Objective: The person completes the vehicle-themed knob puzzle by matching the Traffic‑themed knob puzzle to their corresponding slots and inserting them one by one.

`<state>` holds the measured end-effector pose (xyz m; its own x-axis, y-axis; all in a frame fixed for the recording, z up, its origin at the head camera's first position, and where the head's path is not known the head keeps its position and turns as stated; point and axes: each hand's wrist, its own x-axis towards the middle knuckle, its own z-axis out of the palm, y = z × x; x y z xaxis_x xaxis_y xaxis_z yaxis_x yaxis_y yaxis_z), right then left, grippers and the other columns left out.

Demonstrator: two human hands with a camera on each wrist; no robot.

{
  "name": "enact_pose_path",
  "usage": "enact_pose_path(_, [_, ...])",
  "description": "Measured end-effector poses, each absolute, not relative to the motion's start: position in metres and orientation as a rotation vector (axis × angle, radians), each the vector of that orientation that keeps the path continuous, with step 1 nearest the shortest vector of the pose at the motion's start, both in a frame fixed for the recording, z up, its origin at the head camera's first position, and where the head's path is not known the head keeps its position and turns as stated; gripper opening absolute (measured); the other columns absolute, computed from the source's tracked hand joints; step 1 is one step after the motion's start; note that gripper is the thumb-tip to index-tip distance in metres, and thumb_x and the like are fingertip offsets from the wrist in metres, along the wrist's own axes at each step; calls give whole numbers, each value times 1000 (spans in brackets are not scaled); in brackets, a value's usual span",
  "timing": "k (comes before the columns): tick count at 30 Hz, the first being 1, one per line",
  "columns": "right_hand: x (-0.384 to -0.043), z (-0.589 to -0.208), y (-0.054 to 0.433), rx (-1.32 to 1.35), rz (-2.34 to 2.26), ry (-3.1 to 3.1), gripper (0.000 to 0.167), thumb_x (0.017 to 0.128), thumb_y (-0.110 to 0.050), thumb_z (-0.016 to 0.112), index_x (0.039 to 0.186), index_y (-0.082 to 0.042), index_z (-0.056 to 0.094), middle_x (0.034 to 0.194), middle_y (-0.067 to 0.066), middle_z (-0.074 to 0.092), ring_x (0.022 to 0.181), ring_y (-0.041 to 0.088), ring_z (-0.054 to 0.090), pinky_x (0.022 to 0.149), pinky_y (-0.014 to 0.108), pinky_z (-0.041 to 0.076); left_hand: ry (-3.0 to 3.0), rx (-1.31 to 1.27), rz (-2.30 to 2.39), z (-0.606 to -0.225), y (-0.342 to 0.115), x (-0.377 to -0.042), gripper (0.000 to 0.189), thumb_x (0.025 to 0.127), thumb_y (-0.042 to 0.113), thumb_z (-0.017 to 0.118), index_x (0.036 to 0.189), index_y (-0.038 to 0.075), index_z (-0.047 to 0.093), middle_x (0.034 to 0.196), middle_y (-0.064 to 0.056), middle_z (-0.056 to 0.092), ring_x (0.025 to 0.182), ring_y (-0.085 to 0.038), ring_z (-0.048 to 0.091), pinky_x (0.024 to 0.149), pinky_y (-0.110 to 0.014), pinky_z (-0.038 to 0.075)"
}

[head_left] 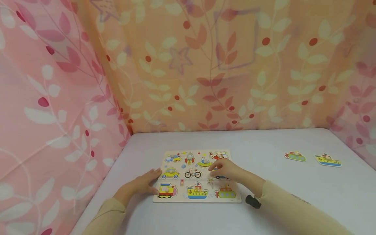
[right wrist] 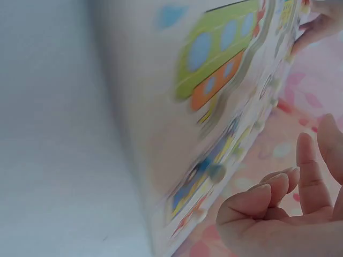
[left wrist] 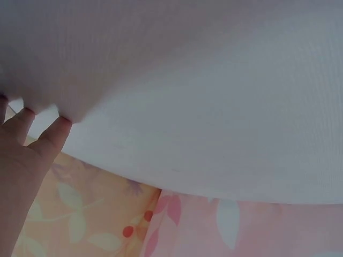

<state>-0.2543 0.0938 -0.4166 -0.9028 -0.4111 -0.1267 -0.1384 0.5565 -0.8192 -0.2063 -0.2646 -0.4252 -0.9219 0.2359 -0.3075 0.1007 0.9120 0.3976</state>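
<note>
A wooden knob puzzle board (head_left: 185, 165) with vehicle pictures lies on the white table. My left hand (head_left: 142, 184) rests at its left edge, thumb close to the train piece (head_left: 167, 190). In the left wrist view the fingertips (left wrist: 65, 119) touch the white surface. My right hand (head_left: 225, 169) hovers over the right side of the board, above the blue and yellow vehicle piece (right wrist: 195, 182). Its thumb and index finger are apart, the other fingers loosely bent, with nothing between them. The ship picture (head_left: 197, 192) and submarine picture (head_left: 226, 192) show no knobs.
A loose submarine piece (head_left: 295, 156) and a loose ship piece (head_left: 328, 160) lie on the table at the right. A dark object (head_left: 253, 201) shows by my right wrist. Patterned curtains (head_left: 211, 65) stand behind the table and at its sides.
</note>
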Motion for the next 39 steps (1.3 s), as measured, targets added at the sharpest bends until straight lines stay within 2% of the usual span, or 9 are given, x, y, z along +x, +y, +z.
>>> enact_pose_path(7, [-254, -419, 129, -376, -1233, 2517, 19, 83, -17, 77, 100, -9, 75, 82, 5, 48, 83, 21, 43, 64, 31, 32, 2718, 262, 569, -427, -266, -208, 89, 78, 31, 81, 151, 11, 35, 161, -6, 21, 147, -35, 12, 111, -64, 17])
enact_pose_path(15, [-255, -423, 174, -318, -1231, 2543, 25, 86, -20, 75, 106, -6, 73, 75, 5, 43, 75, 21, 44, 60, 30, 33, 2735, 252, 543, -423, -268, -205, 90, 80, 33, 79, 153, 13, 31, 160, -8, 23, 146, -36, 13, 110, -66, 17])
enact_pose_path(22, [-259, -423, 217, -287, -1230, 2606, 29, 87, -21, 74, 109, -2, 71, 82, 5, 46, 81, 23, 43, 62, 31, 36, 2731, 250, 542, -422, -267, -208, 90, 80, 33, 79, 153, 14, 31, 159, -7, 24, 147, -35, 13, 110, -66, 17])
enact_pose_path(30, [-265, -426, 265, -329, -1213, 2717, 36, 88, -24, 73, 112, 2, 68, 87, 5, 57, 78, 20, 48, 62, 29, 43, 2721, 234, 537, -426, -265, -209, 89, 79, 33, 79, 153, 14, 32, 160, -6, 23, 147, -35, 13, 109, -66, 17])
enact_pose_path(39, [-272, -427, 307, -245, -1153, 2823, 43, 91, -29, 69, 118, 4, 64, 102, 15, 60, 92, 25, 52, 69, 32, 44, 2718, 232, 576, -429, -265, -208, 88, 78, 32, 80, 152, 14, 35, 159, -6, 25, 146, -36, 13, 110, -65, 17])
